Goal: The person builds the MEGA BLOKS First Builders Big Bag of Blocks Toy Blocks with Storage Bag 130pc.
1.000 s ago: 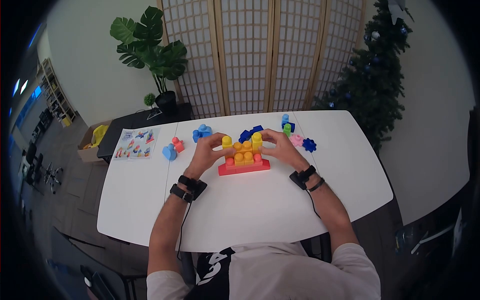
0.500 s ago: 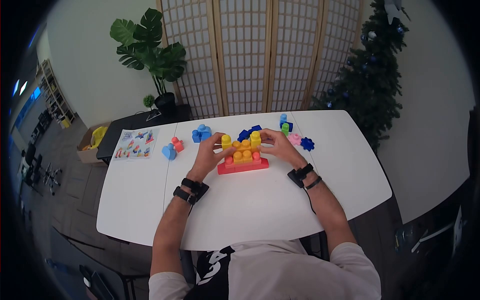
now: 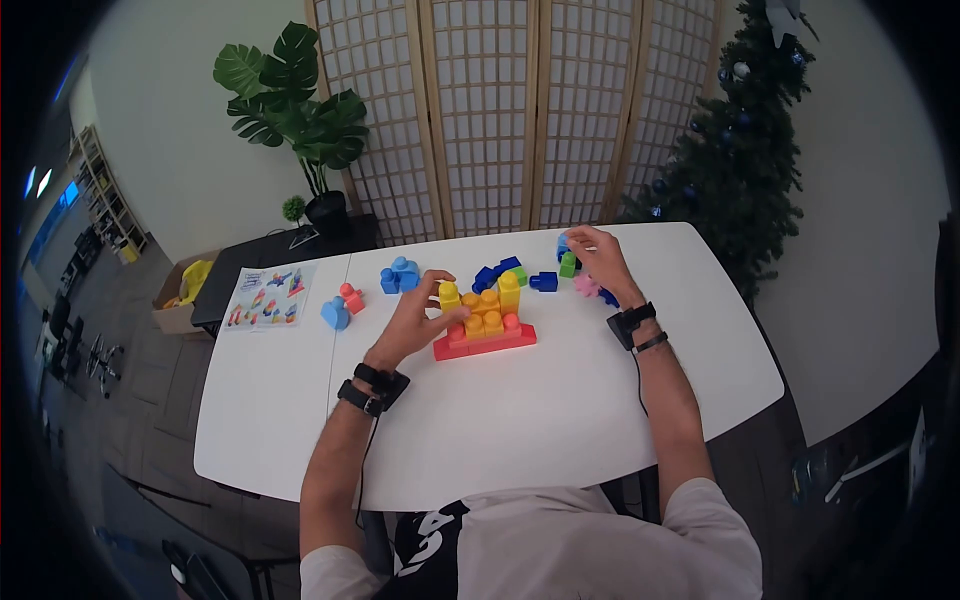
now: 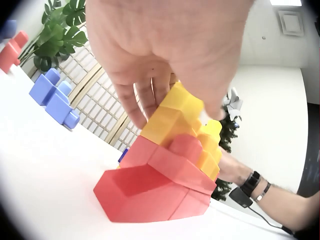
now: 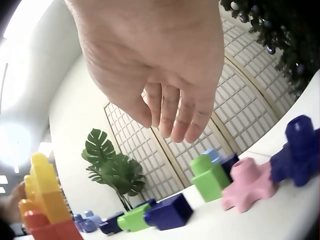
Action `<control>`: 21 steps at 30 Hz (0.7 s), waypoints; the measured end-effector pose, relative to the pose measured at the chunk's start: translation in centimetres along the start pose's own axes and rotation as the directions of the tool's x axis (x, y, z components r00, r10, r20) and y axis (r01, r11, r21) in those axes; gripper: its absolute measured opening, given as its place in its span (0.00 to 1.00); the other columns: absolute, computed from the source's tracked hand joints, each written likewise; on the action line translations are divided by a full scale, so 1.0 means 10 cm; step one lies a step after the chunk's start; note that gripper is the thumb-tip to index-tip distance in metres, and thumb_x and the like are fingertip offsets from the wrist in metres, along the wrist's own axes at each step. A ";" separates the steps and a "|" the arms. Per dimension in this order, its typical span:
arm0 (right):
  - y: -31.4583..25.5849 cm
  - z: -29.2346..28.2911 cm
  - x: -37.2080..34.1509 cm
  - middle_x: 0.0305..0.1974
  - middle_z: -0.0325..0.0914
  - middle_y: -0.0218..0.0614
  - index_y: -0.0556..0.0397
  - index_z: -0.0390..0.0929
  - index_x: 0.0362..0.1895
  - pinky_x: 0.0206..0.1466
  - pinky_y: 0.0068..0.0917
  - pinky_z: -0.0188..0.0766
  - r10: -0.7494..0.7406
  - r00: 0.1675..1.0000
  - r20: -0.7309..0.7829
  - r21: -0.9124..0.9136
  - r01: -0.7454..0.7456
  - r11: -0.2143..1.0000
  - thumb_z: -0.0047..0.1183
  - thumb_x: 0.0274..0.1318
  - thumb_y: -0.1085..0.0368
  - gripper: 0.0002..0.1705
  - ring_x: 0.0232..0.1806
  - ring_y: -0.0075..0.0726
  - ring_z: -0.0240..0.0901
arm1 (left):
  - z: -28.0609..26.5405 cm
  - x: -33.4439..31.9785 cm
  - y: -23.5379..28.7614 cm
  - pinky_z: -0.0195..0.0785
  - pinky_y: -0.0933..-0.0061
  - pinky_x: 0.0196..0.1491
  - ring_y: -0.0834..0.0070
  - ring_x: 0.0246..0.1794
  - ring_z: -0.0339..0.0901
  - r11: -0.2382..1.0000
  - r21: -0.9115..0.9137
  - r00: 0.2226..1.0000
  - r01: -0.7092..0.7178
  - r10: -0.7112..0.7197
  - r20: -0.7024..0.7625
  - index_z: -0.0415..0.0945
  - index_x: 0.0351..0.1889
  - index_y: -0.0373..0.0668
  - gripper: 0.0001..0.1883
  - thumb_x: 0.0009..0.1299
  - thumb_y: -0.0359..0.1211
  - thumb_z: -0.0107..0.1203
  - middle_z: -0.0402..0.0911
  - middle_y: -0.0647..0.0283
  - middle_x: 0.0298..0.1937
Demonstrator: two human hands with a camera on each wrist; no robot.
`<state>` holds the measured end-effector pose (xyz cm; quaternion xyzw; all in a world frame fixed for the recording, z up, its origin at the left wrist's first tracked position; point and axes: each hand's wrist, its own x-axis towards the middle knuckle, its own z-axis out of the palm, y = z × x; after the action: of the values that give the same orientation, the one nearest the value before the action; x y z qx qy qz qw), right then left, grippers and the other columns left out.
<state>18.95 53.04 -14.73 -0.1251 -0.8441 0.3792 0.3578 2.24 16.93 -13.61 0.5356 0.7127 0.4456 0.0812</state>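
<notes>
In the head view a stepped structure stands upright, with a long red base (image 3: 485, 347), orange-yellow blocks (image 3: 485, 324) above it and a taller yellow block at each end. My left hand (image 3: 405, 322) grips its left end; in the left wrist view the thumb and fingers lie around the yellow block (image 4: 182, 102). At the back right, my right hand (image 3: 603, 264) hovers with bent, relaxed fingers and nothing visible in them. Under it are a green block (image 3: 568, 265) and a light blue one, which the fingers partly hide. The right wrist view shows that green block (image 5: 209, 179) below the fingertips.
Dark blue and green blocks (image 3: 497, 273) lie behind the structure, with a dark blue block (image 3: 544, 282) beside them. A pink piece (image 3: 585, 286) and a dark blue one sit right. Light blue blocks (image 3: 400, 275), a red block (image 3: 352, 298) and a picture sheet (image 3: 268, 298) lie left.
My right hand has left the structure's right end and moved right and back, over the green and light blue blocks. My left hand stays at the left end.
</notes>
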 end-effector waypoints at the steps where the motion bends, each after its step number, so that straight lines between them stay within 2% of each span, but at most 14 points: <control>1: 0.11 -0.02 -0.01 0.43 0.91 0.41 0.58 0.88 0.56 0.55 0.35 0.85 0.001 1.000 0.000 -0.001 -0.001 1.000 0.62 0.72 0.67 0.13 0.47 0.33 0.88 | -0.01 0.02 -0.09 0.81 0.63 0.63 0.67 0.61 0.83 1.000 -0.001 1.000 -0.001 0.001 0.001 0.72 0.67 0.41 0.24 0.80 0.39 0.67 0.85 0.57 0.56; 3: 0.24 -0.05 -0.05 0.43 0.91 0.42 0.58 0.87 0.55 0.52 0.35 0.86 -0.055 0.998 -0.006 -0.178 0.053 0.983 0.61 0.71 0.69 0.13 0.44 0.37 0.89 | -0.04 0.08 -0.34 0.80 0.66 0.60 0.71 0.62 0.82 0.964 -0.263 0.996 0.034 -0.053 -0.066 0.70 0.71 0.42 0.22 0.84 0.38 0.61 0.85 0.58 0.58; 4: 0.14 -0.05 -0.09 0.43 0.91 0.42 0.58 0.87 0.55 0.52 0.35 0.86 -0.053 0.999 -0.005 -0.178 0.051 0.983 0.61 0.71 0.69 0.13 0.44 0.37 0.89 | -0.08 0.13 -0.39 0.80 0.66 0.60 0.71 0.62 0.82 0.964 -0.264 0.996 0.036 -0.055 -0.064 0.70 0.71 0.42 0.22 0.84 0.38 0.61 0.85 0.58 0.58; 5: -0.10 -0.06 -0.16 0.46 0.90 0.43 0.57 0.87 0.55 0.55 0.38 0.85 0.136 0.985 0.104 -0.128 -0.122 0.984 0.61 0.70 0.69 0.13 0.47 0.41 0.88 | -0.12 0.20 -0.43 0.80 0.67 0.58 0.72 0.60 0.83 0.964 -0.261 0.992 0.052 -0.080 -0.100 0.72 0.69 0.42 0.20 0.85 0.38 0.59 0.86 0.58 0.57; 6: -0.23 -0.06 -0.22 0.48 0.89 0.43 0.57 0.87 0.55 0.58 0.40 0.84 0.313 0.925 0.217 -0.099 -0.298 0.949 0.61 0.69 0.69 0.14 0.50 0.45 0.88 | -0.15 0.27 -0.47 0.81 0.68 0.56 0.73 0.57 0.84 0.963 -0.260 0.985 0.067 -0.105 -0.134 0.74 0.68 0.42 0.17 0.86 0.37 0.57 0.87 0.59 0.56; 7: -0.14 0.00 -0.25 0.48 0.89 0.43 0.57 0.87 0.55 0.58 0.40 0.84 0.317 0.923 0.217 -0.100 -0.302 0.948 0.61 0.69 0.69 0.14 0.50 0.45 0.88 | -0.18 0.35 -0.52 0.81 0.68 0.56 0.73 0.57 0.84 0.963 -0.261 0.986 0.069 -0.107 -0.130 0.74 0.68 0.42 0.17 0.86 0.37 0.57 0.87 0.59 0.56; 8: -0.02 0.09 -0.27 0.52 0.88 0.44 0.56 0.87 0.56 0.63 0.41 0.81 0.107 0.966 0.238 -0.235 -0.049 0.971 0.61 0.68 0.69 0.15 0.55 0.47 0.85 | -0.21 0.43 -0.58 0.81 0.68 0.54 0.73 0.53 0.85 0.988 -0.146 0.997 0.039 -0.048 -0.055 0.77 0.65 0.42 0.15 0.86 0.37 0.57 0.88 0.60 0.53; 9: 0.09 0.16 -0.30 0.55 0.87 0.44 0.55 0.87 0.57 0.68 0.43 0.78 -0.104 0.952 0.287 -0.353 0.206 0.913 0.61 0.67 0.69 0.16 0.60 0.50 0.83 | -0.23 0.49 -0.63 0.82 0.68 0.52 0.73 0.49 0.86 1.000 -0.031 1.000 -0.001 0.002 0.026 0.80 0.61 0.41 0.13 0.86 0.37 0.58 0.89 0.60 0.51; 10: 0.04 0.20 -0.39 0.59 0.85 0.44 0.54 0.86 0.60 0.75 0.44 0.71 -0.173 0.941 0.291 -0.352 0.274 0.895 0.62 0.65 0.69 0.19 0.67 0.52 0.76 | -0.20 0.55 -0.72 0.82 0.68 0.52 0.73 0.49 0.86 1.000 -0.030 1.000 0.000 0.001 0.026 0.80 0.61 0.41 0.13 0.86 0.37 0.58 0.89 0.60 0.51; 13: -0.02 0.30 -0.44 0.59 0.85 0.44 0.54 0.85 0.61 0.74 0.43 0.71 -0.161 0.921 0.355 -0.410 0.309 0.858 0.62 0.63 0.70 0.21 0.66 0.52 0.77 | -0.11 0.70 -0.84 0.82 0.67 0.49 0.72 0.43 0.88 0.995 0.078 0.992 -0.061 0.052 0.118 0.84 0.55 0.40 0.11 0.84 0.37 0.60 0.91 0.61 0.45; 15: -0.04 0.32 -0.44 0.55 0.85 0.44 0.55 0.86 0.56 0.71 0.43 0.73 -0.223 0.914 0.339 -0.405 0.356 0.842 0.65 0.61 0.69 0.18 0.63 0.52 0.78 | -0.01 0.75 -0.80 0.82 0.68 0.47 0.70 0.43 0.88 0.990 0.134 0.978 -0.032 0.003 0.209 0.85 0.54 0.41 0.10 0.80 0.35 0.64 0.91 0.59 0.44; 17: -0.19 0.28 -0.45 0.50 0.84 0.43 0.55 0.85 0.48 0.66 0.44 0.76 -0.138 0.928 0.346 -0.436 0.290 0.852 0.66 0.60 0.69 0.13 0.58 0.53 0.79 | 0.10 0.79 -0.76 0.81 0.68 0.46 0.69 0.43 0.88 0.987 0.160 0.976 -0.019 -0.016 0.216 0.85 0.53 0.42 0.11 0.78 0.34 0.66 0.91 0.59 0.43; 19: -0.17 0.30 -0.46 0.47 0.84 0.43 0.55 0.83 0.45 0.63 0.45 0.76 -0.156 0.931 0.329 -0.439 0.297 0.848 0.67 0.59 0.69 0.11 0.56 0.53 0.79 | 0.18 0.79 -0.75 0.81 0.67 0.45 0.68 0.42 0.88 0.983 0.186 0.975 -0.005 -0.037 0.221 0.86 0.52 0.42 0.11 0.75 0.33 0.67 0.91 0.59 0.43; 21: -0.15 0.30 -0.45 0.44 0.83 0.43 0.55 0.82 0.42 0.61 0.46 0.76 -0.176 0.934 0.310 -0.441 0.305 0.844 0.68 0.58 0.69 0.10 0.54 0.53 0.79 | 0.25 0.75 -0.76 0.82 0.60 0.47 0.57 0.42 0.89 0.964 0.263 0.982 -0.044 -0.006 0.187 0.87 0.50 0.43 0.16 0.72 0.42 0.71 0.91 0.56 0.40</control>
<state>20.11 48.20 -17.32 -0.0521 -0.9597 0.1216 0.2480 -4.66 24.33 -17.84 0.5878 0.7502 0.2944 0.0705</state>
